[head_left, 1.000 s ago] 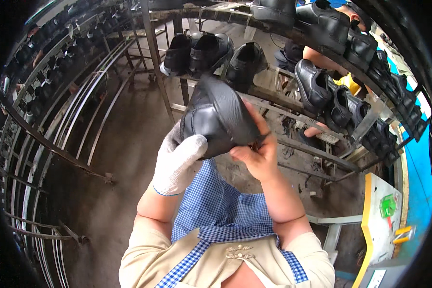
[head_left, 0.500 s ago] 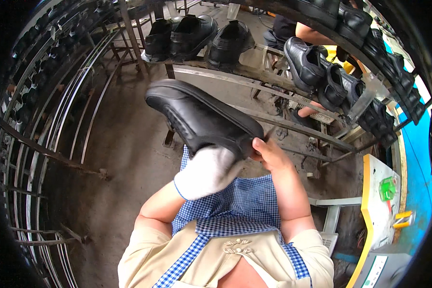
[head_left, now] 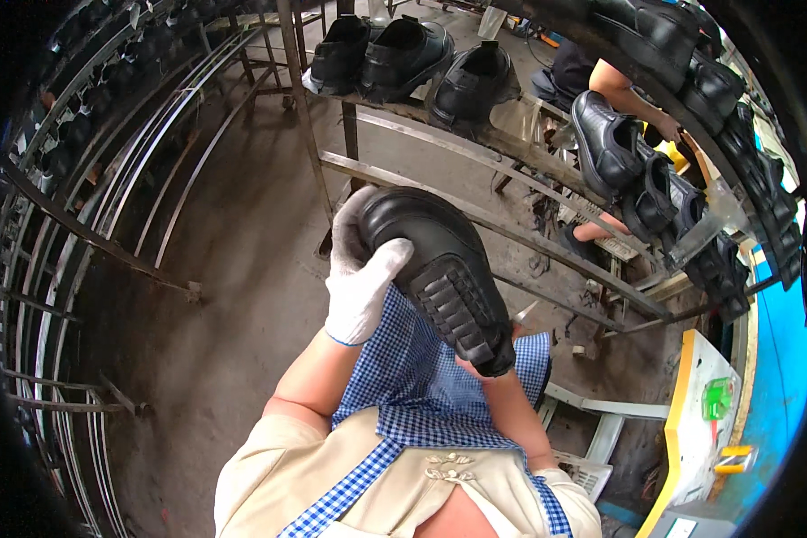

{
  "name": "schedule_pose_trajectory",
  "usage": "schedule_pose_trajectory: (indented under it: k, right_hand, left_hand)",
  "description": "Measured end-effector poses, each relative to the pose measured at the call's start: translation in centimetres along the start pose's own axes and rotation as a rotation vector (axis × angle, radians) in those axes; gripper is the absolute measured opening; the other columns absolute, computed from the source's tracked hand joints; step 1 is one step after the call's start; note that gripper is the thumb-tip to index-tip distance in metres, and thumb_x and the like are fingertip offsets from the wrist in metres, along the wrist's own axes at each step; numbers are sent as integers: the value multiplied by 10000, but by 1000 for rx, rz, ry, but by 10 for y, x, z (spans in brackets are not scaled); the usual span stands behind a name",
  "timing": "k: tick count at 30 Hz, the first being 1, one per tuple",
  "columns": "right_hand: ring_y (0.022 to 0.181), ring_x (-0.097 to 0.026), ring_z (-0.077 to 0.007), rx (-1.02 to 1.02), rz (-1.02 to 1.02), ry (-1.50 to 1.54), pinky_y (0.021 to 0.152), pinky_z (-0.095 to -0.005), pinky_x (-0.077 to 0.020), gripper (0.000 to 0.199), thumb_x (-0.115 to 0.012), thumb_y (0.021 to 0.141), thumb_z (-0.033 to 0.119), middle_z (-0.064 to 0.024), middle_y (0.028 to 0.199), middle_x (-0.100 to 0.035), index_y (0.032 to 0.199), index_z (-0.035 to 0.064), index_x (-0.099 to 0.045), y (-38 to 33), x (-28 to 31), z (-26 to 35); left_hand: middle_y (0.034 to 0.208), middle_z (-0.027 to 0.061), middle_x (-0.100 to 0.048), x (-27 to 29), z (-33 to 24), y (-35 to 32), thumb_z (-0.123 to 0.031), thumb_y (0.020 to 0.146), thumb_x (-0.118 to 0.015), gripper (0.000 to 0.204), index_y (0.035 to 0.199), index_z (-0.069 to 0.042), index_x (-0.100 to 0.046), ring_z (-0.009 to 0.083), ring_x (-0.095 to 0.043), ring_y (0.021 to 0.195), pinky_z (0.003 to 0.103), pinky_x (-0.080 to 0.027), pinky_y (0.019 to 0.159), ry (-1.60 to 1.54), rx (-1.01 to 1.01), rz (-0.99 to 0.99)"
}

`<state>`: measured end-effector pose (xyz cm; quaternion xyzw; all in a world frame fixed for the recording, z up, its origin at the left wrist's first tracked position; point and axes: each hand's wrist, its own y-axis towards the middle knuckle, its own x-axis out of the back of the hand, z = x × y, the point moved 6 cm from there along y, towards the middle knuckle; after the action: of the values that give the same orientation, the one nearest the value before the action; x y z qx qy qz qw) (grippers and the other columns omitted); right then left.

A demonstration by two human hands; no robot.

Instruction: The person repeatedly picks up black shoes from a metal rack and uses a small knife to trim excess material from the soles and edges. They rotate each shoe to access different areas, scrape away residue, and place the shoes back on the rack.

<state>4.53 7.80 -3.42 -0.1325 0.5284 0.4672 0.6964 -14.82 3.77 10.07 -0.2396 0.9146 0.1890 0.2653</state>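
Two hands on black shoe (head_left: 439, 269), gloved left hand (head_left: 360, 273) clasping toe, right hand (head_left: 475, 366) mostly hidden under heel, grip unclear

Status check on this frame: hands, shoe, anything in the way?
Left hand, gloved, grips black shoe at toe. Right hand mostly hidden under heel. Metal rack ahead, apart from shoe.

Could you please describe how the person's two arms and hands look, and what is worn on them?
The left hand wears a white knitted work glove with a thin blue edge at the wrist. The right hand is mostly hidden, and no glove shows on it. Both forearms are bare. Short cream-coloured sleeves cover the upper arms, over a blue-and-white checked apron.
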Motion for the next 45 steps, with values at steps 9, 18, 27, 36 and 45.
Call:
schedule_pose_trajectory:
  k: [9,18,27,36,45]
  right_hand:
    - [520,-477,-77,-37,-703,-905,458,-236,-370,437,-440,1056,376,2,655,-541,1058,18,-690,-55,45,59]
    - [608,-602,-149,344,-2,-1932,500,-293,-462,372,-807,743,39,-58,740,-590,1101,85,-717,23,-163,112]
    - [603,-633,-187,172,498,-2311,494,-325,-521,137,-689,705,106,-39,772,-581,827,67,-639,29,-194,108]
    - [664,-672,-232,-308,612,-2496,561,-336,-555,133,-677,709,129,-87,770,-588,780,38,-611,28,-182,96]
    - [671,-614,-245,-252,262,-1839,568,-352,-477,216,-702,621,85,-73,734,-572,753,50,-535,24,-138,120]
  left_hand:
    - [1245,129,-590,-16,-6,-4,-167,725,-834,749,1361,34,-492,223,-574,1153,348,-456,1016,185,63,318]
    - [1094,166,-677,-47,18,-27,-282,711,-875,686,1244,49,-598,250,-668,1017,351,-519,895,488,138,760]
    - [1076,184,-682,-61,37,-35,-344,723,-863,661,1207,33,-618,287,-680,1003,363,-527,883,611,105,925]
    - [1076,181,-688,-75,63,-44,-372,737,-840,651,1200,30,-620,294,-687,996,366,-528,892,642,202,1064]
    - [1078,113,-680,-68,82,-47,-292,703,-884,636,1197,13,-625,194,-652,1011,337,-507,925,416,481,970]
